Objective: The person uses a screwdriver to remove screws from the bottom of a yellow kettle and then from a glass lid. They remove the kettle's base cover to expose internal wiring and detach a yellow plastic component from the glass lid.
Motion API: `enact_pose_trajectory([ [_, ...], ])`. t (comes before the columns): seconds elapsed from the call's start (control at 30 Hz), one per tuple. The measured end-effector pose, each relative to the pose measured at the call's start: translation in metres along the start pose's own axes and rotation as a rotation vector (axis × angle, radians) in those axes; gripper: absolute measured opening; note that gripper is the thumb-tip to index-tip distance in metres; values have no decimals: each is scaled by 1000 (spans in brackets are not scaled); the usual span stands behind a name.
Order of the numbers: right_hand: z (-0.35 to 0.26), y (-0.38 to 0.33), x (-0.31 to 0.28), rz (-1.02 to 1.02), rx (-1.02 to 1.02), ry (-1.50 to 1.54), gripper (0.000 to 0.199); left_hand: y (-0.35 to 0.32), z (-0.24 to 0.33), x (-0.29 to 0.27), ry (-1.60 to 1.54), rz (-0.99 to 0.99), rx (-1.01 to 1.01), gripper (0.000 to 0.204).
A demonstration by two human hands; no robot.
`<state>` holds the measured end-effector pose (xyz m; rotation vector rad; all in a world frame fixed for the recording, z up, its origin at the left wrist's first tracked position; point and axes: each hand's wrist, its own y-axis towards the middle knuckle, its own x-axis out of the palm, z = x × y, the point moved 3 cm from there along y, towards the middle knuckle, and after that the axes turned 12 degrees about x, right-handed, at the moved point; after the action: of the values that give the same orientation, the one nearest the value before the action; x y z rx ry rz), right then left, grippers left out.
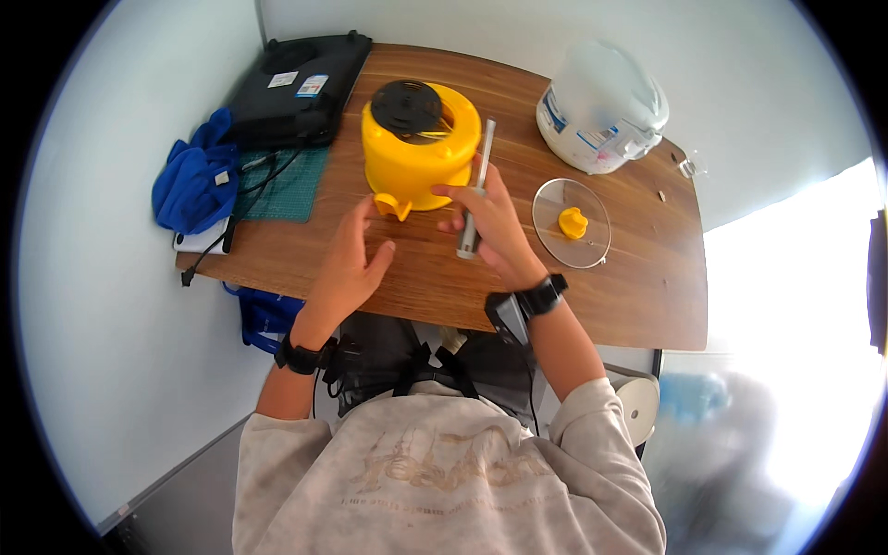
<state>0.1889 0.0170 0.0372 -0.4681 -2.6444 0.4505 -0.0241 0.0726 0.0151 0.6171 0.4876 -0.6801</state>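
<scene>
Yellow housing [416,166] stands in the head view toward the far side of the wooden counter [638,296], just beyond both hands and left of the line of the right forearm. It is a squat, round body with no marked long axis in the flat; its upright axis rises from the counter, and its small yellow lug [393,205] juts back toward the person. That lug lies close by the fingertips of the left hand [350,266], the nearer hand to it; whether they touch, I cannot tell. The left fingers are spread wide, thumb apart, with nothing between them. The right hand [498,227] has its fingers closed around one grey-handled tool [469,239], whose long axis runs away from the person, its pale shaft pointing past the right side of the housing. Whether the right index finger meets the housing is unclear.

Counted: one housing, with one black slotted disc [407,106] on its top; one clear round lid [553,242] with one yellow knob [573,223], to the right; one white bucket [592,139] at the far right; one black flat case [291,92], one green mat [289,190] and one blue cloth [192,190] at the left.
</scene>
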Motion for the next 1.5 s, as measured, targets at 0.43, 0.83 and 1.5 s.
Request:
enact_pose_trajectory([
  [0.43, -4, -65, -80, 114, 56, -346, 31, 5, 17, 14, 26, -206, 82, 17],
  [0.83, 14, -155, -212, 616, -3, -429, 37, 121, 94, 140, -137, -555, 393, 22],
  [1.5, 15, -141, -244, 640, -24, -383, 40, 177, 85, 163, 213, -305, 463, 23],
])
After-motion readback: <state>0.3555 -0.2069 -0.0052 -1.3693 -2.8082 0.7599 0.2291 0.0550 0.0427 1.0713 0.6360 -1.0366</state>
